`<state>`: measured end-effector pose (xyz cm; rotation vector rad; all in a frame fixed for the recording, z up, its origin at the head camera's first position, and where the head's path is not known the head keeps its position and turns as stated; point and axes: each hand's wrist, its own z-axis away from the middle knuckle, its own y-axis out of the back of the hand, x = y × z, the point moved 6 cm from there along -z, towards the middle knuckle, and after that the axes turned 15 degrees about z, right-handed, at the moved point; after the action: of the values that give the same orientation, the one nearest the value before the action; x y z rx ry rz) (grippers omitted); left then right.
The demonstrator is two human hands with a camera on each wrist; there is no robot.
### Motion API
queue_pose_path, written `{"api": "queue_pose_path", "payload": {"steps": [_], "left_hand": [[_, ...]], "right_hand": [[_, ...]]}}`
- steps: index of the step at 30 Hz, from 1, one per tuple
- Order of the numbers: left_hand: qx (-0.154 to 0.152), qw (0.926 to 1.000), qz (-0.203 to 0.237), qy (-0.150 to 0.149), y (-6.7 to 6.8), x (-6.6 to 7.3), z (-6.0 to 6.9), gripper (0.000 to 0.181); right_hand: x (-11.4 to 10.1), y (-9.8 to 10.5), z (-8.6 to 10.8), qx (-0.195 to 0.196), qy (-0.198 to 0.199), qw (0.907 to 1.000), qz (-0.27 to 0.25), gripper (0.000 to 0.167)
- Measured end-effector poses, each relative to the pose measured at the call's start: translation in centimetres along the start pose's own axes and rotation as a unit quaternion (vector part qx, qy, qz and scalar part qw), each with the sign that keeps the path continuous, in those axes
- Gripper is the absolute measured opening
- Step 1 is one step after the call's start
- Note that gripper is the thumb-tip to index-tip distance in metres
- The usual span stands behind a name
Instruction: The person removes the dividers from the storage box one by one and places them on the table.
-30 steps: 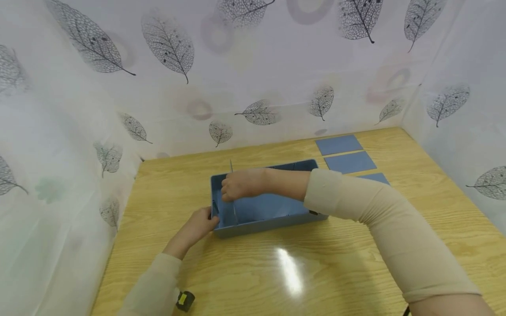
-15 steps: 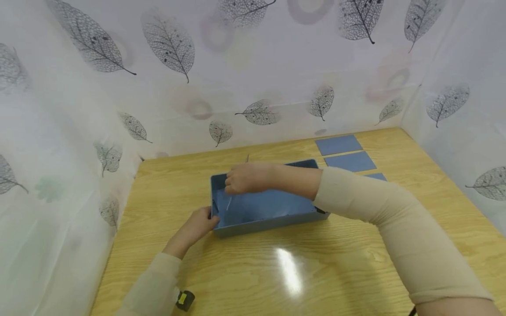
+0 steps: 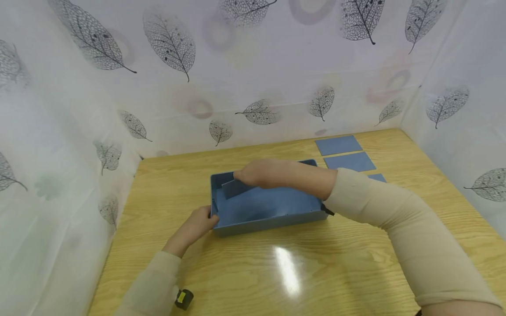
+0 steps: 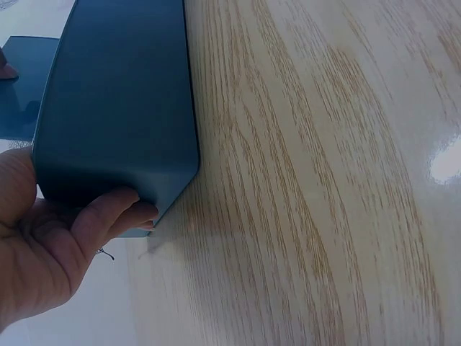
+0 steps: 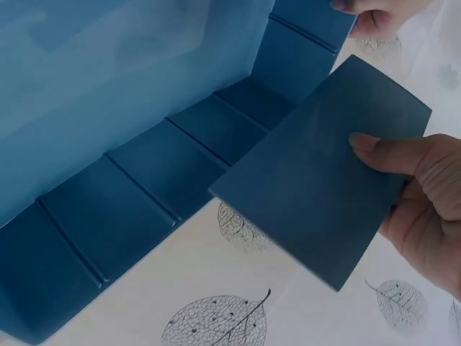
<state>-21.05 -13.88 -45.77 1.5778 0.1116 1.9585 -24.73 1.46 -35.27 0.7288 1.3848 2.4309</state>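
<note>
A long blue open box (image 3: 272, 224) lies on the wooden table, with grooves along its inner walls (image 5: 144, 180). My left hand (image 3: 194, 226) grips its left end wall, thumb inside and fingers outside; the left wrist view shows the fingers curled against that wall (image 4: 115, 108). Over the box's left part, my right hand (image 3: 262, 172) pinches a thin blue divider panel (image 5: 317, 180), thumb on its broad face. In the head view the divider (image 3: 235, 188) is tilted, partly covered by the right hand. The right wrist view shows it raised above the rim beside the grooved wall.
Two flat blue panels, a farther one (image 3: 339, 145) and a nearer one (image 3: 349, 161), lie at the table's back right. A third panel (image 3: 377, 177) is mostly behind the right sleeve. Leaf-printed sheeting (image 3: 276, 66) encloses the back and sides. A small black object (image 3: 184, 299) sits by the left sleeve.
The divider has turned from near edge-on across the box to slanted with its face showing. My right hand has shifted right and slightly away. My left hand stays on the box end.
</note>
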Motion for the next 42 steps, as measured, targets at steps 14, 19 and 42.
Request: {"api": "queue_pose_path", "payload": {"steps": [14,19,42], "left_hand": [[0.001,1.0,-0.002,-0.003,-0.1,0.1,0.1,0.01],[-0.001,1.0,0.003,-0.004,-0.1,0.1,0.1,0.01],[0.006,1.0,-0.003,-0.005,0.1,0.1,0.1,0.008]], "right_hand": [[1.8,-0.9,3.0,0.017,-0.041,0.9986,-0.027,0.033],[2.8,-1.3,4.7,0.038,-0.055,0.9969,-0.043,0.016],[6.5,-5.4,12.9,0.07,-0.138,0.9787,-0.135,0.03]]}}
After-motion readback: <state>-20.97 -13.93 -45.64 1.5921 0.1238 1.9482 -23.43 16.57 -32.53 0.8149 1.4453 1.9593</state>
